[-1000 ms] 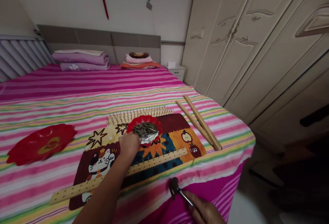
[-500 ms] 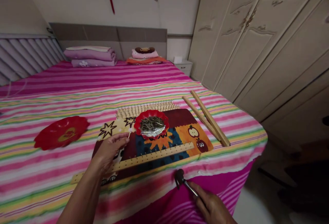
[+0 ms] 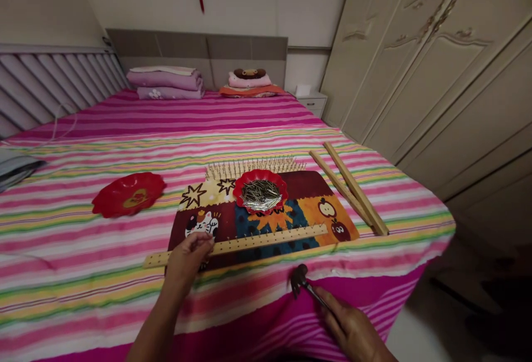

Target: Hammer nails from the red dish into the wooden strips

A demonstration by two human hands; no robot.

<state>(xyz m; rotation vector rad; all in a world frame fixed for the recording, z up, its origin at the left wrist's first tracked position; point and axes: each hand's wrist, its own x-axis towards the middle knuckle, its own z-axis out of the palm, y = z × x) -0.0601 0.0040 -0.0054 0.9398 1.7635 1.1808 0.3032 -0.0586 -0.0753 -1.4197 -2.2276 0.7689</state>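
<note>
My left hand (image 3: 192,254) is closed in a pinch at a narrow wooden strip (image 3: 266,238), its fingertips around a nail that is mostly hidden. A row of nails stands up from the strip to the right of these fingers, and small holes run along it. In my right hand (image 3: 347,323) is a claw hammer (image 3: 300,280), gripped by its handle, with the head low over the bed's near edge. Just beyond the strip, a red scalloped bowl (image 3: 238,202) holds a heap of loose nails (image 3: 261,193). Strip and bowl rest on a patterned mat (image 3: 301,184).
Behind the bowl lie wooden strips studded with upright nails (image 3: 249,167). Two bare wooden bars (image 3: 353,187) are at the right, and a red plate (image 3: 120,198) sits at the left. Folded bedding (image 3: 166,82) is by the headboard. A wardrobe (image 3: 415,62) stands along the right side.
My left hand has come down from beside the bowl to the strip, bringing the nail with it. The hammer stays low in my right hand. The view has shifted slightly left.
</note>
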